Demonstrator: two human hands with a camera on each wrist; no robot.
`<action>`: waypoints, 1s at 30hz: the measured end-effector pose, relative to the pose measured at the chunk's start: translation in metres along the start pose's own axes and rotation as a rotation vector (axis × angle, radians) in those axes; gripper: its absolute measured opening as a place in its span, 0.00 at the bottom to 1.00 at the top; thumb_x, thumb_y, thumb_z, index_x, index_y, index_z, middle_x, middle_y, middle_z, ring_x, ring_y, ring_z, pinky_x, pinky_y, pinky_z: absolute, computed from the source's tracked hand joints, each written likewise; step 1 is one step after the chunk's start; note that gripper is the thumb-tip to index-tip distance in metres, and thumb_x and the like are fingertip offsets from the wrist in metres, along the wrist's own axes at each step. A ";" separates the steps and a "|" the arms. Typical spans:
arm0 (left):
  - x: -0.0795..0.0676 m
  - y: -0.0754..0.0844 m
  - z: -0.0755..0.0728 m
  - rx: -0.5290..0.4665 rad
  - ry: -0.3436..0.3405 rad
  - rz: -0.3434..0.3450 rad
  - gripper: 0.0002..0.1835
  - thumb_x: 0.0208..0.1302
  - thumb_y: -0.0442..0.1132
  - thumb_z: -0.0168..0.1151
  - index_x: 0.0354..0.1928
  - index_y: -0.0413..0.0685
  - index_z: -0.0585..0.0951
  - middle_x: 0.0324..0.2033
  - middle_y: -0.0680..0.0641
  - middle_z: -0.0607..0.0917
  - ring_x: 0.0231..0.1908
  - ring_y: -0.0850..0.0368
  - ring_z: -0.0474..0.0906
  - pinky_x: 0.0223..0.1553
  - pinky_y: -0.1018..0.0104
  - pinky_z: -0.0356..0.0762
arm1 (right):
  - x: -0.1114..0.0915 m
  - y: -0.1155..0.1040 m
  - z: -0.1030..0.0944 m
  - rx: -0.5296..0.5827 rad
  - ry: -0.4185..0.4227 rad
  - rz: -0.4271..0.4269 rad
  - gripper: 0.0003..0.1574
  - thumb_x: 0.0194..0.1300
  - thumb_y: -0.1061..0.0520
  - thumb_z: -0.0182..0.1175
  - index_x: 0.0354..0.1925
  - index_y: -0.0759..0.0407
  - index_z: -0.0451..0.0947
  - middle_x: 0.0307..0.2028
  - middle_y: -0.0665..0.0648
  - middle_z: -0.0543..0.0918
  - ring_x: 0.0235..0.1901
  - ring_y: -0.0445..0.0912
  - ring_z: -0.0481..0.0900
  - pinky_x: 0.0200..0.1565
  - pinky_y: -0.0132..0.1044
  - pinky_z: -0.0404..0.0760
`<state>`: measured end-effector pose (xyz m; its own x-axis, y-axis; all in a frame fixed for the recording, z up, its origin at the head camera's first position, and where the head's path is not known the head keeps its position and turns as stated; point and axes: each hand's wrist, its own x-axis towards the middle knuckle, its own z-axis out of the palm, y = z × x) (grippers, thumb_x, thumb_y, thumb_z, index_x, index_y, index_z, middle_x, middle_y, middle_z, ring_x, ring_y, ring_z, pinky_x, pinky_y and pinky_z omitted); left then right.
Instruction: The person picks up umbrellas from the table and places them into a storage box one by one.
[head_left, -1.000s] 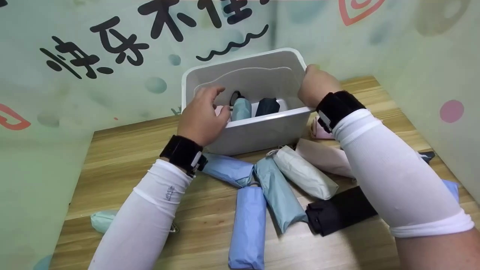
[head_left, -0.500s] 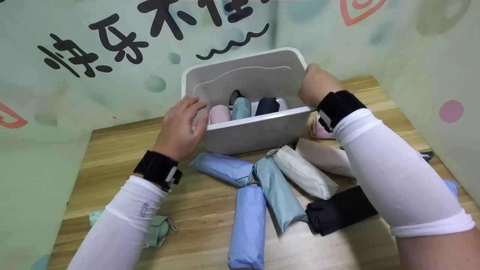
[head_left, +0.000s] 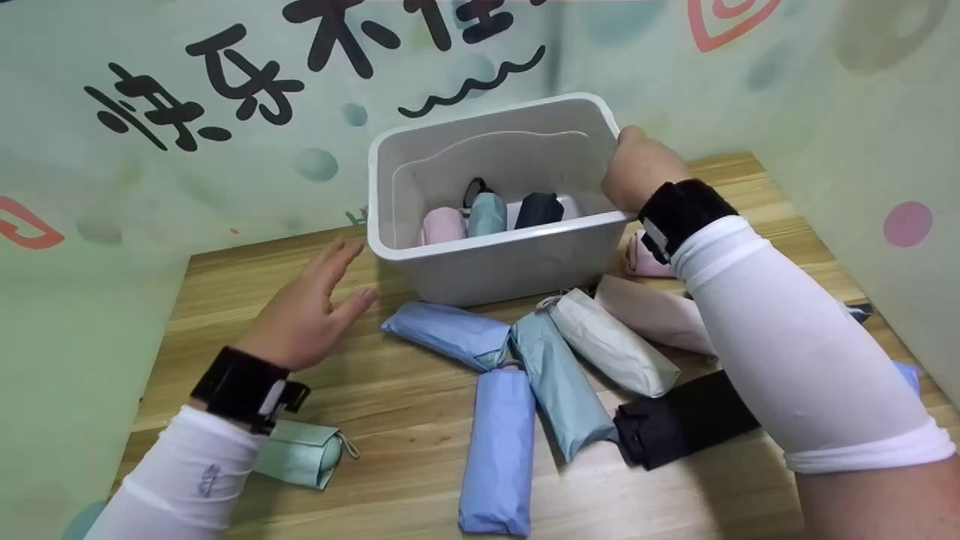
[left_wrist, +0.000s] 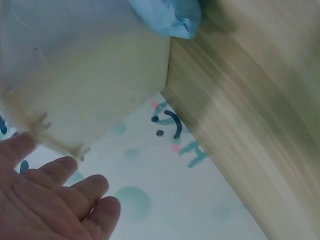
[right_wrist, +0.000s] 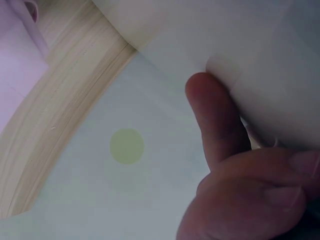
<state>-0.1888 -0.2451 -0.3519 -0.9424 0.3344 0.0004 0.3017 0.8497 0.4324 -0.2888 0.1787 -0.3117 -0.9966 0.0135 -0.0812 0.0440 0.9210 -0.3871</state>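
A light grey plastic bin (head_left: 517,266) stands tilted toward me near the back wall. Inside lie a rolled pink umbrella (head_left: 444,226), a teal umbrella (head_left: 487,215) and a dark umbrella (head_left: 540,211). My right hand (head_left: 646,171) grips the bin's right rim; in the right wrist view its fingers (right_wrist: 217,120) press against the bin wall. My left hand (head_left: 304,311) is off the bin to its left, holding nothing, its fingers extended. Nearest below it on the wooden floor is a mint green umbrella (head_left: 298,454), partly behind the left wrist.
In front of the bin lie folded umbrellas: two blue ones, including a near one (head_left: 496,454), a teal one (head_left: 562,386), a white one (head_left: 611,343), a beige one (head_left: 652,311) and a black one (head_left: 686,420). A pink one (head_left: 646,256) sits by the bin's right side.
My left hand has left the bin's front left rim and moved left and toward me, uncovering the pink umbrella inside. The right hand keeps its hold on the rim.
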 end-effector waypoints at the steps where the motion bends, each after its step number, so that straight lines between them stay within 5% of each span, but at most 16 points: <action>1: -0.004 -0.002 -0.001 0.006 -0.014 -0.015 0.44 0.77 0.68 0.48 0.86 0.60 0.49 0.85 0.41 0.47 0.81 0.32 0.50 0.76 0.28 0.52 | 0.000 0.001 0.000 -0.001 -0.002 0.002 0.37 0.68 0.60 0.45 0.71 0.76 0.56 0.56 0.76 0.79 0.51 0.65 0.79 0.58 0.61 0.78; 13: -0.043 -0.039 0.000 0.048 -0.183 -0.173 0.50 0.76 0.70 0.49 0.84 0.43 0.52 0.80 0.28 0.54 0.77 0.23 0.53 0.73 0.25 0.53 | -0.001 0.002 0.000 0.007 -0.013 0.016 0.38 0.67 0.61 0.47 0.71 0.76 0.56 0.58 0.76 0.78 0.54 0.66 0.79 0.60 0.61 0.78; 24: -0.073 -0.072 0.005 0.098 -0.247 -0.246 0.34 0.80 0.48 0.51 0.81 0.43 0.60 0.77 0.25 0.61 0.73 0.19 0.58 0.68 0.22 0.58 | -0.002 0.000 0.001 0.029 -0.005 0.005 0.36 0.69 0.61 0.45 0.72 0.75 0.56 0.58 0.75 0.78 0.53 0.65 0.78 0.61 0.60 0.77; 30: -0.083 -0.085 0.005 0.113 -0.300 -0.281 0.39 0.67 0.36 0.58 0.80 0.42 0.63 0.75 0.22 0.63 0.65 0.26 0.71 0.55 0.34 0.77 | -0.004 0.000 0.001 0.028 0.008 0.003 0.35 0.69 0.60 0.46 0.71 0.74 0.58 0.58 0.74 0.79 0.52 0.64 0.78 0.59 0.60 0.78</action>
<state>-0.1350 -0.3430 -0.3935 -0.9117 0.1730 -0.3727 0.0689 0.9586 0.2764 -0.2851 0.1784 -0.3123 -0.9970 0.0190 -0.0750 0.0484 0.9098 -0.4122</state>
